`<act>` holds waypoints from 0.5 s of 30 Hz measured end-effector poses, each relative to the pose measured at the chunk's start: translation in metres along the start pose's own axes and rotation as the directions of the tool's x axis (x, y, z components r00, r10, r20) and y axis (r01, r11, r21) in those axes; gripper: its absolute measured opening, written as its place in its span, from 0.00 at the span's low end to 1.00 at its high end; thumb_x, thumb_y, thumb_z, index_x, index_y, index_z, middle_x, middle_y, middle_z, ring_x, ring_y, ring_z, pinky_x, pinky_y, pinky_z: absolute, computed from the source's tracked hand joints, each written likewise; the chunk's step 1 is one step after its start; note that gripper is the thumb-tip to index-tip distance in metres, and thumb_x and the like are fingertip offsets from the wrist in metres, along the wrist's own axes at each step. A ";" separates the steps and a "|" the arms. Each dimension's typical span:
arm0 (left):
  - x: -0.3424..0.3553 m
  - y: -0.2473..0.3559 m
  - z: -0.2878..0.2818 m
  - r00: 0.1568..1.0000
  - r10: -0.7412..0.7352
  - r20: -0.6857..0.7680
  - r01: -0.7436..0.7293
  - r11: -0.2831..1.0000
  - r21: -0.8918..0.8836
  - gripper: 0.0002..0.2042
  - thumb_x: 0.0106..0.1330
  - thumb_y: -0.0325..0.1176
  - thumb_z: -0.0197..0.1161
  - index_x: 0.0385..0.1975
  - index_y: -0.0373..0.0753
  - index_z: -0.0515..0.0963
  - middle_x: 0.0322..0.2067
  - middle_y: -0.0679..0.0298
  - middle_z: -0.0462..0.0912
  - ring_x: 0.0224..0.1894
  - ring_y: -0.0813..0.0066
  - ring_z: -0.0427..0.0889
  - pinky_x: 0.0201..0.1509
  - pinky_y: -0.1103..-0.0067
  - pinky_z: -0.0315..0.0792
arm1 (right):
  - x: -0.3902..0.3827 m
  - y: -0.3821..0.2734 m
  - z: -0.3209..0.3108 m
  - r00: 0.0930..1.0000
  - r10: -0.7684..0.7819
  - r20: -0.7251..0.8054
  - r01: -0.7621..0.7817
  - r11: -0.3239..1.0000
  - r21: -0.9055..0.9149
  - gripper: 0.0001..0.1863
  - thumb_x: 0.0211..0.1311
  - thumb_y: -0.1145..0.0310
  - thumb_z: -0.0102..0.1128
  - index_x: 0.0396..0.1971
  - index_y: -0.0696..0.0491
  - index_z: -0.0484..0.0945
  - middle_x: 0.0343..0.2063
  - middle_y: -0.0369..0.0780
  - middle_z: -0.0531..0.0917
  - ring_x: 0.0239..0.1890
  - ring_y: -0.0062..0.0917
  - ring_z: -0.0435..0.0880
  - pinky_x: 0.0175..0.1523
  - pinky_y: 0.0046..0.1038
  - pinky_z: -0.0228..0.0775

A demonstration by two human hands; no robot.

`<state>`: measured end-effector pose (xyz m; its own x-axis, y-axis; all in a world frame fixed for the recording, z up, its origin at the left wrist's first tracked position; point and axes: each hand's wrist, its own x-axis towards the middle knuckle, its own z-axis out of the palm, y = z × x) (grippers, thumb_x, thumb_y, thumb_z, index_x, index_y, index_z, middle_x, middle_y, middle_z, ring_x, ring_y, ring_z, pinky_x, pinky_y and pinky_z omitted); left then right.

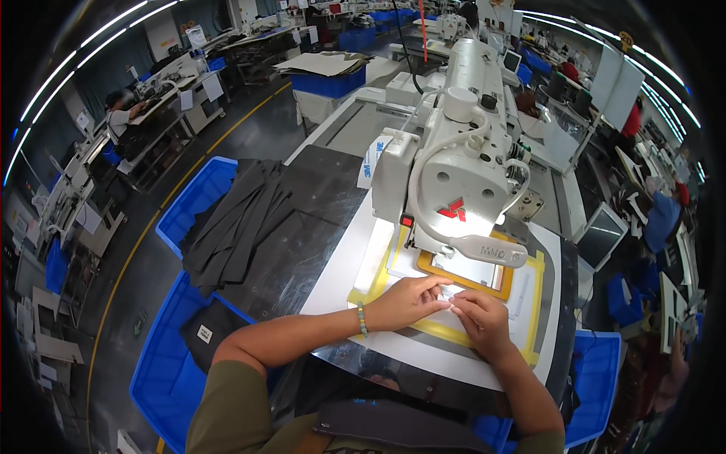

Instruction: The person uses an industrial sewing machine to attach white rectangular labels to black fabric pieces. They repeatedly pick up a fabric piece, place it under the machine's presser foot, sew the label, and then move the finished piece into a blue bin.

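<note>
My left hand [412, 303], with a beaded bracelet at its wrist, and my right hand [484, 321] meet fingertip to fingertip over the work plate of a large white sewing machine [461, 178]. Both hands are pinched closed. Something small and pale seems to be between the fingertips, too small to make out. Just beyond them lies a yellow-orange clamp frame [427, 263] under the machine head. Below the hands is a white sheet [336, 291] with yellow tape [446, 333] round its middle part. The fingers hide part of the frame's near edge.
Dark fabric pieces [234, 219] lie piled on the table's left side. Blue bins [170, 378] stand at the left, and another blue bin [597, 386] at the right. A dark cloth [386, 424] lies near my lap. A screen [603, 236] stands right of the machine.
</note>
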<state>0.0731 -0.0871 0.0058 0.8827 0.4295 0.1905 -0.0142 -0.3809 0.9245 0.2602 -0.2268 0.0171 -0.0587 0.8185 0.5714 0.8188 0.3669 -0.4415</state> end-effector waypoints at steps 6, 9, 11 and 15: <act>-0.002 -0.005 0.005 1.000 -0.006 -0.017 0.005 1.000 -0.027 0.17 0.67 0.27 0.67 0.55 0.35 0.79 0.33 0.66 0.85 0.33 0.83 0.80 0.38 0.82 0.74 | 0.002 -0.008 0.005 0.985 0.166 -0.038 -0.158 0.974 0.160 0.14 0.53 0.77 0.73 0.40 0.57 0.83 0.39 0.40 0.82 0.38 0.38 0.84 0.46 0.33 0.76; -0.003 -0.008 -0.002 0.999 -0.002 -0.038 0.005 0.996 0.092 0.14 0.66 0.26 0.67 0.52 0.35 0.81 0.31 0.63 0.85 0.29 0.80 0.81 0.35 0.80 0.75 | 0.005 0.003 0.001 0.967 0.221 0.130 -0.242 0.953 0.182 0.11 0.54 0.74 0.73 0.37 0.59 0.83 0.34 0.46 0.87 0.37 0.37 0.86 0.44 0.32 0.75; -0.007 -0.007 -0.007 0.991 0.134 0.000 -0.130 0.958 0.256 0.12 0.66 0.28 0.66 0.48 0.35 0.82 0.32 0.58 0.85 0.27 0.73 0.81 0.34 0.77 0.76 | 0.010 -0.004 -0.001 0.934 0.309 0.179 -0.344 0.914 0.215 0.07 0.57 0.73 0.72 0.32 0.60 0.86 0.30 0.45 0.87 0.34 0.34 0.87 0.41 0.30 0.75; -0.003 0.001 -0.038 0.954 0.295 0.056 -0.262 0.727 0.635 0.09 0.68 0.31 0.66 0.45 0.38 0.84 0.36 0.53 0.86 0.37 0.62 0.84 0.45 0.68 0.77 | 0.016 -0.001 -0.016 0.805 0.539 0.248 -0.590 0.772 0.235 0.08 0.61 0.69 0.69 0.35 0.59 0.87 0.30 0.45 0.89 0.35 0.27 0.87 0.45 0.27 0.75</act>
